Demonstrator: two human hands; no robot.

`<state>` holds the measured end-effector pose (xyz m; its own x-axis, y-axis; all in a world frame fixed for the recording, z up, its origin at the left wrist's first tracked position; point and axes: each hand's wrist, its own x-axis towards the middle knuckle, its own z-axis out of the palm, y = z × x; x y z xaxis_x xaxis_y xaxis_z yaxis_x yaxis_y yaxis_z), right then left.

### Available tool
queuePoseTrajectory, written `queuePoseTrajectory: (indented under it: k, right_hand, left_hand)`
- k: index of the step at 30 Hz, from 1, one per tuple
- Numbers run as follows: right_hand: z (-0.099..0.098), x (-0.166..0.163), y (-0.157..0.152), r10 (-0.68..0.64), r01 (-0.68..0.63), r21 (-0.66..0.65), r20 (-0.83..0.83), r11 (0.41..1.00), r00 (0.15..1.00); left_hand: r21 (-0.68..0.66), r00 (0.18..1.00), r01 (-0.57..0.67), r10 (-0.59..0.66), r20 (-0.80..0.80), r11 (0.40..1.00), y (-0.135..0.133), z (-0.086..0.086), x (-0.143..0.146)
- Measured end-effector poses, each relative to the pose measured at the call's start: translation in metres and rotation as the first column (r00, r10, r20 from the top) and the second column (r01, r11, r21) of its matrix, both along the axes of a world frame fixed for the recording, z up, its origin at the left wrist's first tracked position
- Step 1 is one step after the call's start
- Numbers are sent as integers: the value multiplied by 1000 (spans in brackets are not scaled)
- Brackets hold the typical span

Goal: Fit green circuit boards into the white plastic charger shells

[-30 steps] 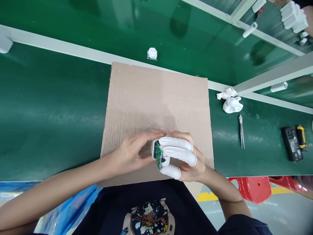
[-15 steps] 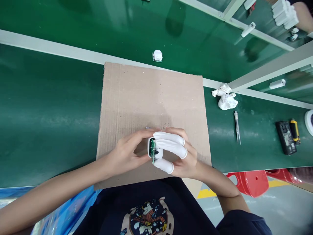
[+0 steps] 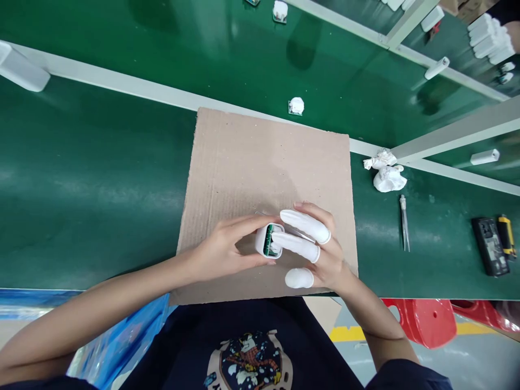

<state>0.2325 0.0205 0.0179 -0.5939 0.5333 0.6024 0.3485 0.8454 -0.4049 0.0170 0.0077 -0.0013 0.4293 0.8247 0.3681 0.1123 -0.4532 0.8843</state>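
Note:
My left hand [image 3: 227, 246] grips a white plastic housing [image 3: 260, 242] between thumb and fingers, its open end facing up. A green circuit board [image 3: 268, 241] stands inside it, beside a white part that is hard to make out. White finger cots cover the thumb and two fingers of my right hand [image 3: 330, 257]. One covered fingertip reaches into the housing's mouth and touches the contents. The right thumb is apart from the housing, and the right fingers are spread. Under both hands lies a cardboard sheet [image 3: 260, 157].
Small boards with white lumps [image 3: 296, 105] lie beyond the cardboard. To the right are crumpled white material [image 3: 389, 179], tweezers [image 3: 404, 223], a black device [image 3: 489, 246] and a yellow-black tool [image 3: 506, 236]. Another white housing [image 3: 24, 67] is at far left. A red stool [image 3: 434, 319] stands below right.
The circuit board, which stuck out beside the housing's mouth, now sits inside it. My right thumb has come away from the board, and the right fingers have spread. The view has shifted.

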Motion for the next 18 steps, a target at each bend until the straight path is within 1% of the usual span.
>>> queuePoseTrajectory:
  k: [3,7,8,10,11,12,13,14,15,16,17,18]
  right_hand:
    - [-5,-1,2,17,-17,-18,18,1000,1000]
    - [-7,-2,-1,41,-41,-66,1,997,999]
    - [-6,-1,-1,63,-64,-100,-12,993,998]
    - [-3,4,4,90,-103,-219,-65,970,994]
    - [-2,8,12,64,-90,-288,-98,953,993]
    - [-1,12,24,-4,-38,-352,-118,935,993]
    - [-2,18,41,-107,54,-402,-110,914,988]
    - [-4,23,63,-232,180,-431,-73,884,970]
    - [-7,29,89,-356,318,-428,-8,846,935]
    - [-11,35,118,-438,435,-392,87,811,895]
    - [-16,41,148,-488,519,-352,180,779,854]
    - [-21,46,176,-517,575,-328,252,749,818]
  left_hand:
    - [11,1000,-10,10,-2,1000,0,-2,0]
    - [13,998,-24,24,-61,1000,0,-3,-1]
    - [14,997,-20,21,-80,1000,0,-3,-2]
    - [15,994,-20,22,-110,1000,1,-2,-3]
    - [11,993,-27,28,-118,1000,2,-2,-3]
    - [6,992,-38,39,-118,999,2,-2,-3]
    - [0,992,-53,53,-111,999,3,-3,-4]
    - [-7,992,-69,68,-102,998,3,-3,-4]
    - [-12,993,-80,79,-91,997,4,-3,-5]
    - [-15,993,-87,86,-78,996,4,-4,-5]
    - [-10,994,-92,91,-63,996,5,-4,-5]
    - [-1,994,-96,96,-47,995,5,-5,-6]
